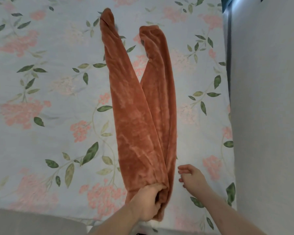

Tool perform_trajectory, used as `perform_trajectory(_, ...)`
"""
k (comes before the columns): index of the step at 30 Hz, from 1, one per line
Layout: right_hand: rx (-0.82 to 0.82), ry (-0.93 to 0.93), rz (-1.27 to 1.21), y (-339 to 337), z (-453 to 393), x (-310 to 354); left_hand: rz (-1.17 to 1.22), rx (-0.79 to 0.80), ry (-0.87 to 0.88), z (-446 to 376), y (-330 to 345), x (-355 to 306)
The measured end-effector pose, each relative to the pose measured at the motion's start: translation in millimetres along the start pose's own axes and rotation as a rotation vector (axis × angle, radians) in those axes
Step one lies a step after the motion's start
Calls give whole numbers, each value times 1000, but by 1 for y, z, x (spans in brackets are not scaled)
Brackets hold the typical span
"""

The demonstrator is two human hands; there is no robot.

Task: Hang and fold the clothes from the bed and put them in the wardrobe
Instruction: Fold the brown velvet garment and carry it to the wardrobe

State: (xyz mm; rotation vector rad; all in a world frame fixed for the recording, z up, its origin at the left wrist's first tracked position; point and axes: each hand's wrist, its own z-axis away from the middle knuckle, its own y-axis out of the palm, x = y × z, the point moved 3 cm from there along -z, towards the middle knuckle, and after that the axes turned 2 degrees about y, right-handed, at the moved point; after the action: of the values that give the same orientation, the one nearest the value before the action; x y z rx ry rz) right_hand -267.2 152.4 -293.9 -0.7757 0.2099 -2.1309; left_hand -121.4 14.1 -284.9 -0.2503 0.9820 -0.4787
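Note:
A pair of rust-orange fleece trousers (139,119) lies stretched out on the bed (41,99), its two legs spreading apart toward the far end. My left hand (147,202) grips the bunched waist end near the bed's front edge. My right hand (192,177) hovers just right of the trousers with fingers loosely curled, holding nothing and not touching the fabric.
The bed wears a pale blue sheet printed with pink flowers and green leaves. A white wall or panel (268,116) runs along the bed's right side. A grey surface (32,221) shows at the lower left past the bed's front edge.

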Motion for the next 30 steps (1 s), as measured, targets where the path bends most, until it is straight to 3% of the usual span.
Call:
perform_trajectory(4,-76,-182,62,20,-14,54,105,2,-23,3,-35,3)
perform_trajectory(11,6,-222,124,57,-61,144,226,-556,-112,-15,-159,41)
perform_trajectory(15,26,-270,145,69,-72,171,186,-695,-166,-37,-216,72)
perform_trajectory(21,-263,-476,-78,42,-61,162,-35,-763,-241,-80,-289,101)
perform_trajectory(25,-370,-365,-70,20,-73,141,-162,-664,-454,-119,-325,122)
perform_trajectory(30,-223,-167,280,23,-103,127,-158,-590,-652,-183,-353,138)
